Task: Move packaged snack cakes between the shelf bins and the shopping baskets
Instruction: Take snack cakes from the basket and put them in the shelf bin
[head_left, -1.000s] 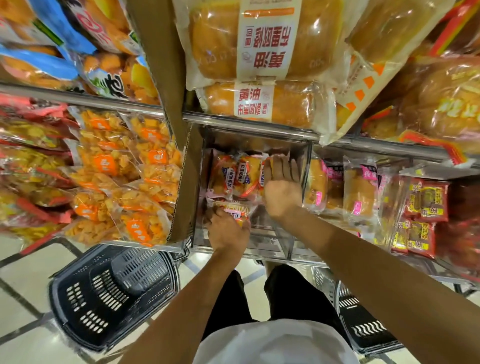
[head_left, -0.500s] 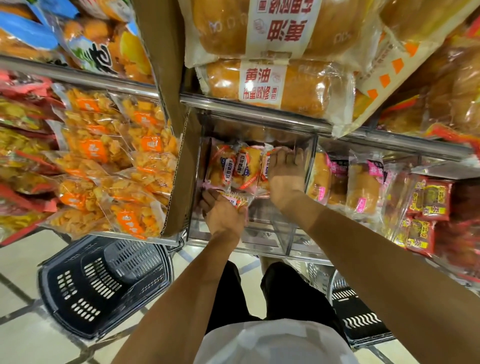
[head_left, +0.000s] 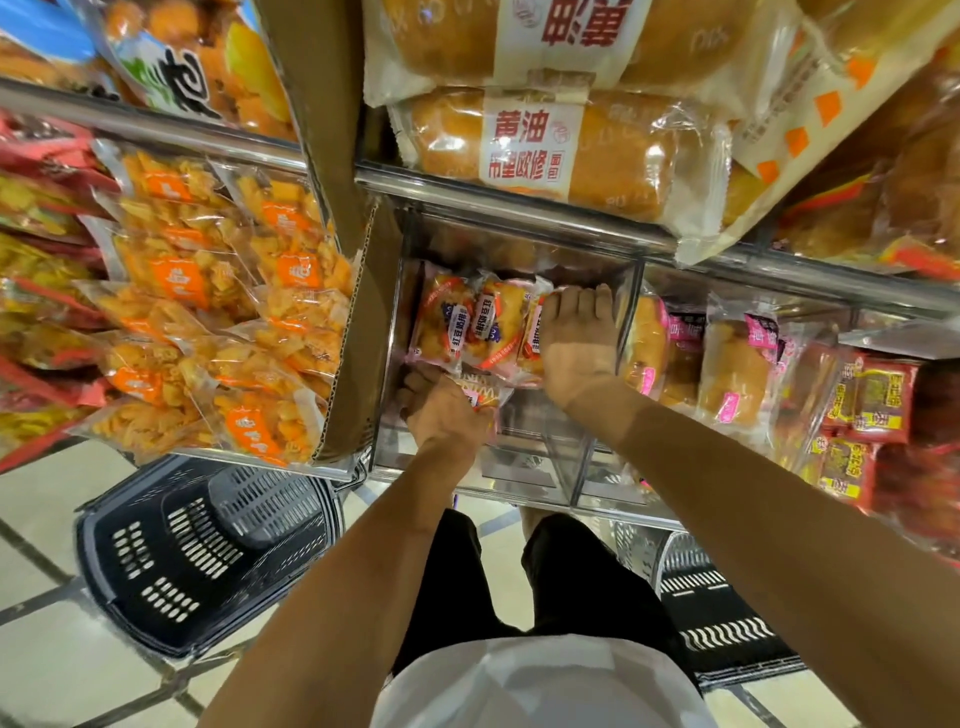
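A clear acrylic shelf bin (head_left: 597, 447) holds several orange-and-pink wrapped snack cakes (head_left: 467, 325) standing in a row at its back. My right hand (head_left: 576, 343) lies over the rightmost cakes, fingers reaching over their tops. My left hand (head_left: 447, 410) grips one snack cake (head_left: 483, 395) at the bin's front left, just below the row. A black shopping basket (head_left: 202, 551) sits on the floor at the left, with nothing visible inside. A second black basket (head_left: 727, 623) is on the floor at the right, partly hidden by my right arm.
A cardboard divider (head_left: 358, 322) walls off bags of orange snacks (head_left: 218, 291) to the left. Pink-labelled cakes (head_left: 732, 369) fill the neighbouring bin on the right. Large bread loaves (head_left: 545, 150) sit on the shelf above. My legs stand between the baskets on tiled floor.
My left hand has moved deeper into the bin with its cake, up against the row. My right hand stays on the cakes. The camera view has shifted slightly closer.
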